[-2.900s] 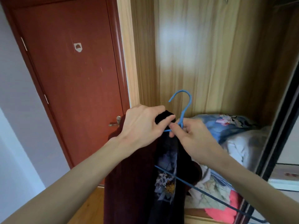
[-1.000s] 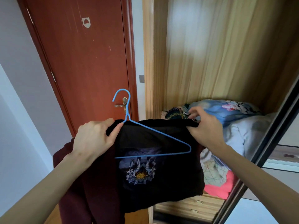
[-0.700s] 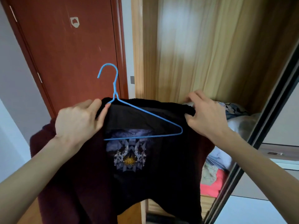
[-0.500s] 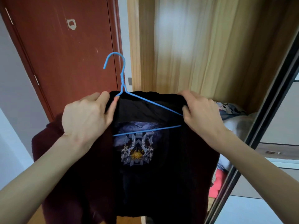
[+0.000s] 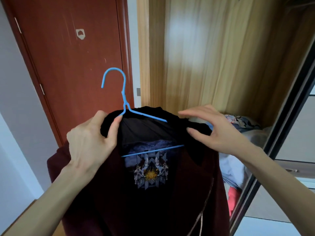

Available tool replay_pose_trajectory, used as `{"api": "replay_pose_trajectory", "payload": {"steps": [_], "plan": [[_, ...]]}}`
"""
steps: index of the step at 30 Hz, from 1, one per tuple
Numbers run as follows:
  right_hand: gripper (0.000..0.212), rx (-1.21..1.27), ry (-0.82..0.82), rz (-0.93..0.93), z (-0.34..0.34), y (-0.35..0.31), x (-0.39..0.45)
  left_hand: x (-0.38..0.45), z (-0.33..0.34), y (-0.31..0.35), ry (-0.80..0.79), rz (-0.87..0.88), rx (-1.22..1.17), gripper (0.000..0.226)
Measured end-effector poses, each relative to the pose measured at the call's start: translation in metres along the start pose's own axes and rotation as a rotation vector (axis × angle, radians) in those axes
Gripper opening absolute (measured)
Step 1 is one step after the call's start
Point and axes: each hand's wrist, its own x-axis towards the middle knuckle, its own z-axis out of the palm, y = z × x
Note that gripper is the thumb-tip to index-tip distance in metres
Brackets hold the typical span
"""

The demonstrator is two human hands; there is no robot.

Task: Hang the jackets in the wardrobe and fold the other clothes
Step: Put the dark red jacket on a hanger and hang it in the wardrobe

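Crowding wardrobe (image 5: 213, 57): piled clothes (image 5: 238, 164)

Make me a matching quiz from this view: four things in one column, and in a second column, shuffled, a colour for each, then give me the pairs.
Things
1. hanger
2. jacket
3. room door
4. wardrobe wall

Colours
A. light wood grain
B. dark maroon with a black lining
C. bright blue
D. reddish brown

Pairs: 1-C, 2-B, 3-D, 4-A
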Motion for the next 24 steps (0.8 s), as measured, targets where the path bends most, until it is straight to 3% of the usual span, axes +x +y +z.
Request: {"api": "replay_pose_trajectory", "payload": {"steps": [3,6,10,14,17,20,24], "plan": [[0.043,0.021,-0.213,0.070,0.013,0.008,0.003,-0.003,0.003,0.004,-0.027,-0.009,0.012,0.040],[0.060,-0.191,-0.343,0.124,0.034,0.000,0.001,-0.005,0.006,0.013,-0.083,0.059,-0.016,0.035],[0.068,-0.288,-0.177,0.084,0.037,-0.004,-0.005,-0.001,0.012,0.019,-0.109,0.098,-0.057,0.037],[0.041,-0.175,-0.062,0.087,0.026,0.003,-0.010,0.016,0.025,0.018,-0.112,0.210,-0.110,0.042],[0.040,-0.083,0.052,0.151,0.015,0.014,-0.019,0.026,0.037,0.019,-0.183,0.289,-0.144,0.038],[0.022,-0.007,0.156,0.188,0.001,0.023,-0.033,0.029,0.045,0.015,-0.278,0.350,-0.144,0.043],[0.014,0.024,0.181,0.282,-0.020,0.036,-0.054,0.026,0.058,0.007,-0.391,0.454,-0.139,0.051]]}}
